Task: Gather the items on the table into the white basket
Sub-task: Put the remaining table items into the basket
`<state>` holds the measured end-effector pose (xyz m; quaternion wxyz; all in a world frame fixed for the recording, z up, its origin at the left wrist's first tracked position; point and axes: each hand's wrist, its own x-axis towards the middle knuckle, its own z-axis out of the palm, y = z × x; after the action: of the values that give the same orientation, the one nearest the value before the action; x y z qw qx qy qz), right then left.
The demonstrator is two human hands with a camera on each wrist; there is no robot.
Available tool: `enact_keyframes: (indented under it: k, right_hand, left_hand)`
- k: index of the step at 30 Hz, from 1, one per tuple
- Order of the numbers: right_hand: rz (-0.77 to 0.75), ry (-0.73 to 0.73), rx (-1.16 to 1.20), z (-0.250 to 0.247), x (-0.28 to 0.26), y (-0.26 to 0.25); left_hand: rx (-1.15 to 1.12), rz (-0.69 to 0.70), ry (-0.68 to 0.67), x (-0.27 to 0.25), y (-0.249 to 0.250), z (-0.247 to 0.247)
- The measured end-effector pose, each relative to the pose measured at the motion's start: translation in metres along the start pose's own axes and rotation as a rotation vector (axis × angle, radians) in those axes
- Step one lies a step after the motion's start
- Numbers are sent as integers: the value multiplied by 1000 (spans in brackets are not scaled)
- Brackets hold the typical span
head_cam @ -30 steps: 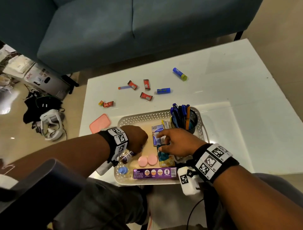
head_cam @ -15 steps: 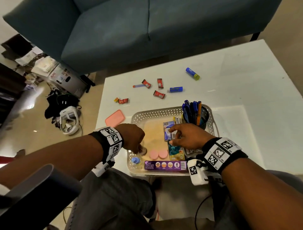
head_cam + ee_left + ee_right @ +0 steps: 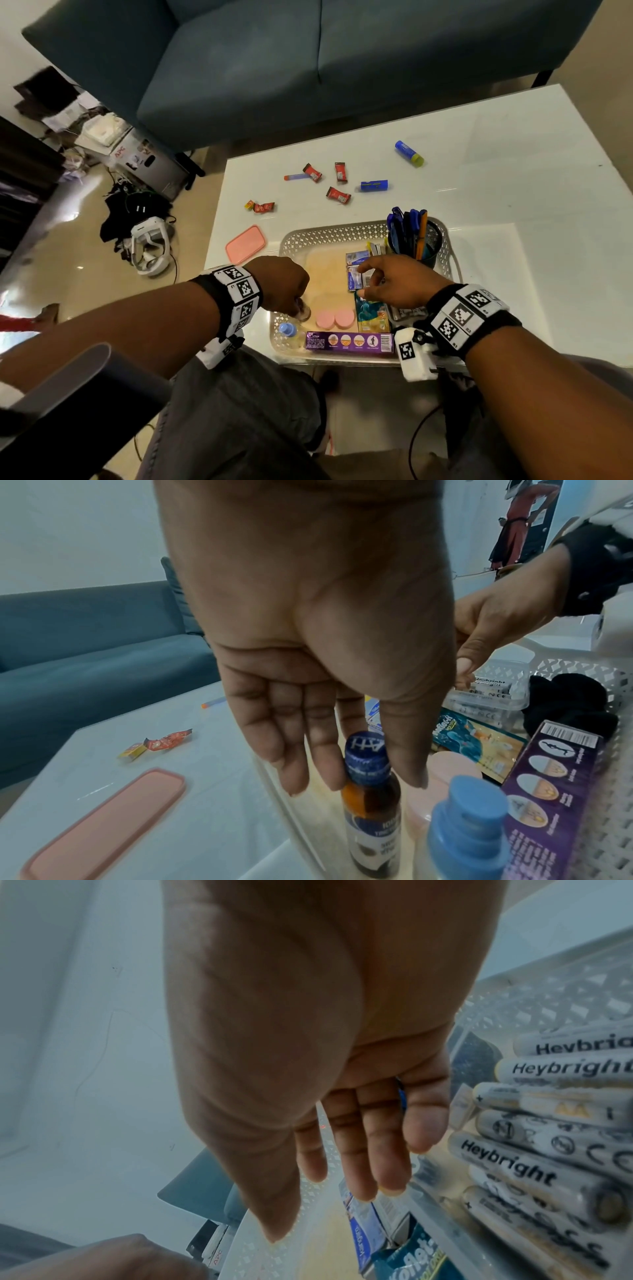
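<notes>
The white lattice basket (image 3: 342,233) sits at the table's near edge. My left hand (image 3: 294,301) reaches into its left side and pinches the blue cap of a small brown bottle (image 3: 371,804), which stands upright on the basket floor. In the left wrist view the left hand (image 3: 369,780) has its thumb and fingers on either side of the cap. My right hand (image 3: 366,281) hovers with relaxed fingers over a blue-and-white box (image 3: 354,270) in the basket and holds nothing. The right wrist view shows the right hand (image 3: 325,1204) just above that box (image 3: 369,1226).
On the table lie red candy wrappers (image 3: 338,195), a glue stick (image 3: 409,158), a blue tube (image 3: 374,185), an orange-capped tube (image 3: 296,177) and a pink lid (image 3: 245,244). The basket holds a pen cup (image 3: 416,240), purple box (image 3: 349,341), pink discs (image 3: 335,318), blue-capped bottle (image 3: 287,330) and batteries (image 3: 548,1123).
My left hand has brought the small brown bottle from a tilt by the basket's near-left corner to upright inside the basket. The right hand stays over the blue-and-white box.
</notes>
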<state>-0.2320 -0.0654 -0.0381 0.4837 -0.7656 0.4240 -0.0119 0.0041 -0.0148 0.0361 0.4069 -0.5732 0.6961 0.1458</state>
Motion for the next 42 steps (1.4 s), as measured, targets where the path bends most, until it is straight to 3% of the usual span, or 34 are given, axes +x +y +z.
enact_keyframes:
  k: [19,23,26,33,42]
  right_hand:
    - [10,-4,-22,1,-3,-2]
    - [18,-3,-24,1,-5,-5]
    - [20,-11,-14,0,-8,-11]
    - [-48,22,-10,-9,-19,-25]
    - [-127,60,-33,-16,-9,-35]
  left_hand:
    - [-43,6,-6,-6,2,1]
    - [-54,-13,0,-5,-5,-19]
    - [-56,-42,85,4,-21,-53]
    - [-16,-78,192,94,-55,-112]
    - [-3,54,286,219,-53,-129]
